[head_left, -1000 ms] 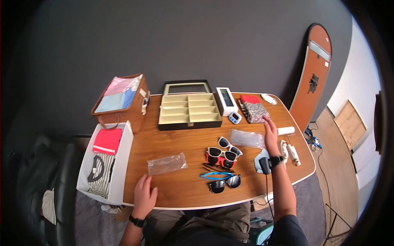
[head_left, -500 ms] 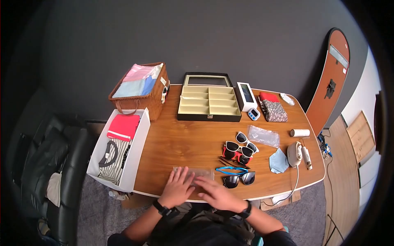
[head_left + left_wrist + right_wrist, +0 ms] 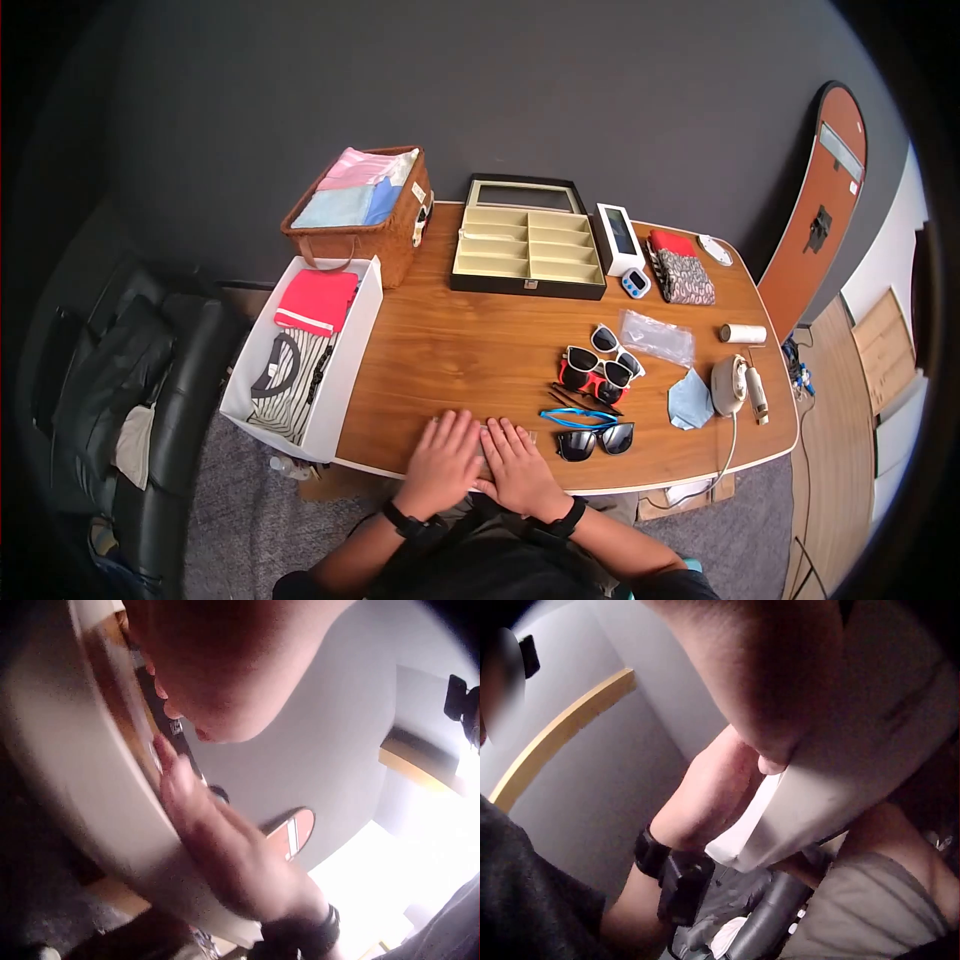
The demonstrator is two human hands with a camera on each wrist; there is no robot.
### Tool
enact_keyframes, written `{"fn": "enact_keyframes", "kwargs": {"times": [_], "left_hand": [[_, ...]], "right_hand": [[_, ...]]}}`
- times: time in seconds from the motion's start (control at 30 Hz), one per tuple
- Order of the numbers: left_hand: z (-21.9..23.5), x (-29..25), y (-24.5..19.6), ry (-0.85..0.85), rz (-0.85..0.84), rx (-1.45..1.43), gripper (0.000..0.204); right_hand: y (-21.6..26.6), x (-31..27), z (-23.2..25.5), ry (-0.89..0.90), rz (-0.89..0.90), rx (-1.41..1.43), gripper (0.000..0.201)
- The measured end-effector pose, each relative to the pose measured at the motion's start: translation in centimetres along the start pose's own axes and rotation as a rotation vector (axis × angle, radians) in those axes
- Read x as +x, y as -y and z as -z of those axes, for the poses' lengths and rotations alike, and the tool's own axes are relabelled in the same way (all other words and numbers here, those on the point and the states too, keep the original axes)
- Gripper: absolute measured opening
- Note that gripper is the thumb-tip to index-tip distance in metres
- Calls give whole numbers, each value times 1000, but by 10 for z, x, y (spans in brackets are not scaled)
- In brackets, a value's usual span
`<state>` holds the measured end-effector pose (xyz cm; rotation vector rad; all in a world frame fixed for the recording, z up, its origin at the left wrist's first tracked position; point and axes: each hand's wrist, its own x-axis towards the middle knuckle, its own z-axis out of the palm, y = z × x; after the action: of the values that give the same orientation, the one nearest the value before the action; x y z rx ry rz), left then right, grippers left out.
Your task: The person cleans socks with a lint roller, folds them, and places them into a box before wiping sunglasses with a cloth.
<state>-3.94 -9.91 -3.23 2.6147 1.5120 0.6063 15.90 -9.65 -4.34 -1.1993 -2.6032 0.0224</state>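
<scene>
Side by side at the table's front edge, my left hand and my right hand lie palm down with straight fingers. They press on a clear plastic bag, mostly hidden under them. To their right are black sunglasses, blue-framed glasses and white sunglasses over a red pair. A second clear bag lies beyond. In the left wrist view the right hand shows close by; the right wrist view shows the left hand.
An open compartment case stands at the back, with a white box beside it. On the left are a brown basket and a white bin with clothes. A blue cloth and a corded white device lie right.
The right hand has come from the table's right side to beside the left hand. Both have settled flat on the bag, which has moved nearer the front edge.
</scene>
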Motion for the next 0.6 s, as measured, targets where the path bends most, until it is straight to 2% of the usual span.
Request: {"fn": "enact_keyframes", "kwargs": {"times": [0.07,0.2,0.27,0.3,0.37,0.4,0.5,0.57,0.6], "left_hand": [[-11,-7,-3,-1,32,29,57],[1,-23,43,11,393,226,62],[-4,-27,54,-47,466,327,61],[8,-20,45,-47,465,330,61],[22,-5,19,43,104,185,58],[13,-6,11,41,3,22,56],[1,-18,9,95,21,47,56],[7,-26,23,35,302,229,60],[6,-33,32,36,303,231,60]], "right_hand": [[-2,-1,0,3,11,-19,84],[0,-3,0,-12,-18,17,85],[0,-2,1,-21,-14,20,85],[1,-2,1,-23,-16,19,85],[1,-2,0,-21,-17,20,84],[-1,-2,0,-28,-9,14,84],[0,-4,0,-31,0,11,85],[0,-2,0,-36,-3,17,85],[0,-2,1,-34,-7,19,85]]}}
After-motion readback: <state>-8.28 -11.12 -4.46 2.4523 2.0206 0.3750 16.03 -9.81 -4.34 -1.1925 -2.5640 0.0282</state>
